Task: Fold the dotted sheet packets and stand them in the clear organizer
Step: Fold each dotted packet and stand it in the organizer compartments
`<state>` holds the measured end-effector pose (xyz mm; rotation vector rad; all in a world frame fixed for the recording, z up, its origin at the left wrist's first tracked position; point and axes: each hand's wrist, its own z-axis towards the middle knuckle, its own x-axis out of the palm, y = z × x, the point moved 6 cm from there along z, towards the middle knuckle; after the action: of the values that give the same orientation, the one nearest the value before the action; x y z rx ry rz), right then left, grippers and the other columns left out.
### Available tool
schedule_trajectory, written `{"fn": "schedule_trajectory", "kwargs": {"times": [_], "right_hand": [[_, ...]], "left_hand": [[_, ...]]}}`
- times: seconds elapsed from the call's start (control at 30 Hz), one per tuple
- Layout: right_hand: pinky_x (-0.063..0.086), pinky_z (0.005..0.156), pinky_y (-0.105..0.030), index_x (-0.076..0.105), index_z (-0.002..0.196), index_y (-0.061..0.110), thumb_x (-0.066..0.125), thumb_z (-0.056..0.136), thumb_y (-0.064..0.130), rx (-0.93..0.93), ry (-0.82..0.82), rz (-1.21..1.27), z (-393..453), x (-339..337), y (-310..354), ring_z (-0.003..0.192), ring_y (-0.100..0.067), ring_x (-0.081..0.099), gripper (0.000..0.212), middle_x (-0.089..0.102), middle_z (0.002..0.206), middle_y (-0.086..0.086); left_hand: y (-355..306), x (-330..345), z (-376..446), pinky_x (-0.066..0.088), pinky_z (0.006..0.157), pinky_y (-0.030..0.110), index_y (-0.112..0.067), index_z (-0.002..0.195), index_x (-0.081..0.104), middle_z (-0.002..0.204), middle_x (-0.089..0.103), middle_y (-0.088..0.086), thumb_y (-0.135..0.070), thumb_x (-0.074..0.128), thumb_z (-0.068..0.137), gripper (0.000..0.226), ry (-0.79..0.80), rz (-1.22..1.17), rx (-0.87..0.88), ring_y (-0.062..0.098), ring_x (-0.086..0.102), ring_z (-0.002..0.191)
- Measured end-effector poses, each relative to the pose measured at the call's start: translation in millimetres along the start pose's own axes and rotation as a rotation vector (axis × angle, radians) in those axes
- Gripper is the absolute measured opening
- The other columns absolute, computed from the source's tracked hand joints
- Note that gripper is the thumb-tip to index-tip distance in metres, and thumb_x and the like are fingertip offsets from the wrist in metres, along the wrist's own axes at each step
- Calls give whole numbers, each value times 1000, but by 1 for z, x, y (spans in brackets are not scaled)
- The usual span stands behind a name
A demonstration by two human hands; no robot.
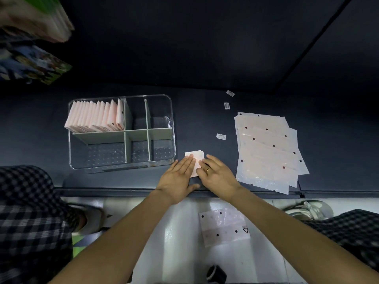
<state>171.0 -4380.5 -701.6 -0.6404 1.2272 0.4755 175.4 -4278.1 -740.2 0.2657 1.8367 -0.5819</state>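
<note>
Can't read the tiny stickers (220, 136) on the dark worktop (205, 124), too small. Both hands lie flat with straight fingers, left hand (178, 177) and right hand (217, 176) pressing a folded packet (195, 158) between them, long axis pointing away from the person, just right of the clear organizer (172, 124). Unfolded dotted sheets (268, 148) are stacked to the right.

This looks like a small packing or stockroom workstation rather than a home. A long dark work table (205, 103) fills the middle of the frame, with loose barcode stickers (221, 136) at centre right. Stacked printed packages (34, 64) sit upper left, and a pale tiled floor (180, 232) shows along the bottom.
</note>
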Motion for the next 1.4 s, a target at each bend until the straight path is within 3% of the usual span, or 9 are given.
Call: {"fn": "schedule_trajectory", "kwargs": {"times": [0.1, 0.17, 0.27, 0.43, 0.53, 0.67, 0.77, 1.13, 1.4], "right_hand": [[55, 84, -30, 69, 63, 13, 77, 57, 6, 38, 19, 25, 10, -10, -8, 75, -18, 69, 13, 72, 71, -4], [58, 66, -30, 71, 72, 11, 79, 61, 8, 188, 44, 213, 14, -18, -21, 77, -19, 69, 13, 71, 72, -4], [48, 75, -35, 62, 103, 11, 53, 93, 17, 452, 160, 601, 17, -24, -41, 93, -24, 60, 15, 68, 96, -6], [47, 78, -33, 58, 100, 13, 45, 97, 13, 746, 54, 1054, 28, -41, -59, 84, -23, 58, 14, 65, 93, -6], [41, 73, -13, 57, 101, 16, 53, 94, 20, 856, -101, 911, 38, -53, -52, 82, -10, 56, 10, 63, 100, -1], [44, 66, -29, 54, 77, 22, 47, 89, 53, 809, 5, 876, 73, -63, 5, 73, -14, 59, 33, 61, 72, 9], [37, 61, -32, 47, 66, 19, 42, 94, 44, 720, 73, 736, 101, -65, 37, 74, -29, 59, 38, 65, 72, -5], [35, 60, -30, 61, 71, 13, 40, 93, 25, 576, 291, 434, 167, -43, 54, 83, -35, 62, 32, 67, 87, -13], [43, 72, -33, 65, 91, 12, 35, 96, 34, 607, 519, 644, 176, -7, 81, 97, -32, 61, 38, 67, 104, -14]], "left_hand": [[-1, -8, 0, -3, 115, 24, -15, 151, 10, 160, 3, 0, -46, 43, 96, 72, -30, -122, -21, 12, 4, 146], [3, -19, -3, 17, 112, 24, -19, 144, 35, 152, 32, 1, -35, 56, 92, 58, -133, -310, -91, 16, 29, 139], [15, -38, -13, 44, 79, 34, -14, 106, 66, 101, 69, 8, -26, 66, 86, 23, -334, -591, -276, 27, 59, 97], [11, -50, -19, 54, 76, 41, -1, 91, 58, 84, 71, 13, -8, 62, 88, 9, -309, -1168, -355, 22, 69, 78], [24, -72, -34, 52, 64, 35, -9, 85, 50, 74, 70, 6, -15, 59, 90, 12, -482, -922, -422, 24, 68, 70], [38, -102, -68, 39, 50, 34, -11, 84, 54, 65, 62, 7, -24, 66, 83, 18, -677, -382, -454, 32, 59, 64], [50, -106, -86, 42, 50, 33, -10, 75, 56, 62, 57, 3, -12, 79, 67, 24, -750, -250, -404, 28, 55, 62], [122, -63, -110, 31, 106, 41, -12, 117, 59, 108, 63, 6, -39, 63, 88, 40, -621, -318, -542, 28, 54, 106], [125, -73, -112, 26, 95, 28, -19, 130, 53, 104, 63, 3, -16, 59, 89, 41, -746, -477, -515, 23, 58, 98]]}}
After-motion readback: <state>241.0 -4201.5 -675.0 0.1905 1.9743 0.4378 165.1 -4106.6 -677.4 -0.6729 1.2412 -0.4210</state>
